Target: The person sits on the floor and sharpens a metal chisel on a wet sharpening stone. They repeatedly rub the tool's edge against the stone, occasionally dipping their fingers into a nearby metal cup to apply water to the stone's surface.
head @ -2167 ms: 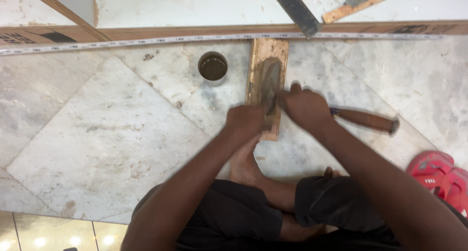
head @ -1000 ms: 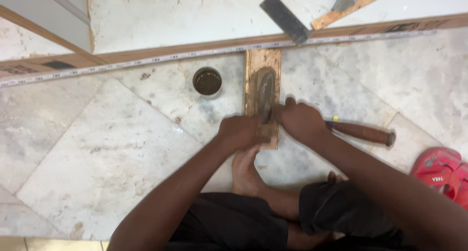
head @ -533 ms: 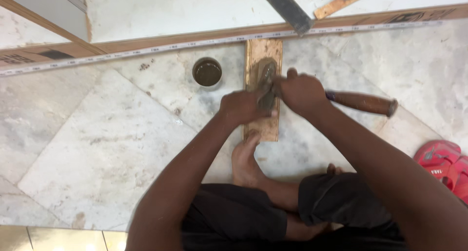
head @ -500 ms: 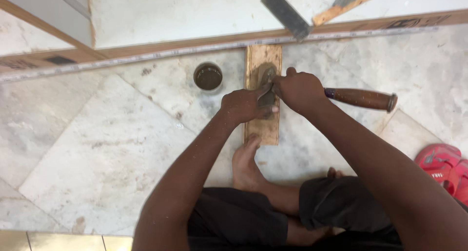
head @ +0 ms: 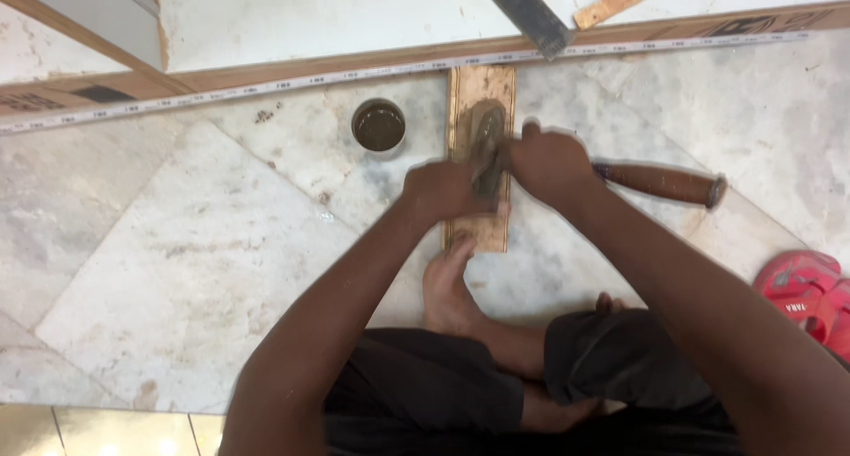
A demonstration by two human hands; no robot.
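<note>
- Two hands meet over one tool: my right hand (head: pixel 551 162) is closed around the chisel (head: pixel 620 174) where its metal part meets the reddish-brown wooden handle, and that handle runs out past the outer side of this grip.
- My left hand (head: pixel 447 190) presses on the blade end just inward of the right grip; motion blur hides whether these fingers wrap the steel or only bear down flat, so I cannot tell how far this grip is closed.
- Beneath both grips lies the dark, worn sharpening stone (head: pixel 486 142), set in a wooden block (head: pixel 479 150) that lies lengthwise away from me on the marble floor (head: pixel 204 243).
- My bare foot (head: pixel 450 288) sits at the near end of the block, directly below the left grip, apparently bracing it.
- Risk 1: if the blade skids off the stone's edge, I judge that the fingers of the left grip, nearest the cutting edge, would meet it first.
- Risk 2: should the foot ease off, the block could slide on the smooth marble and throw both grips off line.
- Risk 3: a small round tin (head: pixel 379 125) of dark liquid stands just beyond the left grip, beside the block; a wide stroke or elbow could tip it.
- Risk 4: rocking the handle would probably round the bevel rather than keep it flat.
- Beyond the grips, a measuring tape (head: pixel 266 88) lies stretched along a wooden strip.
</note>
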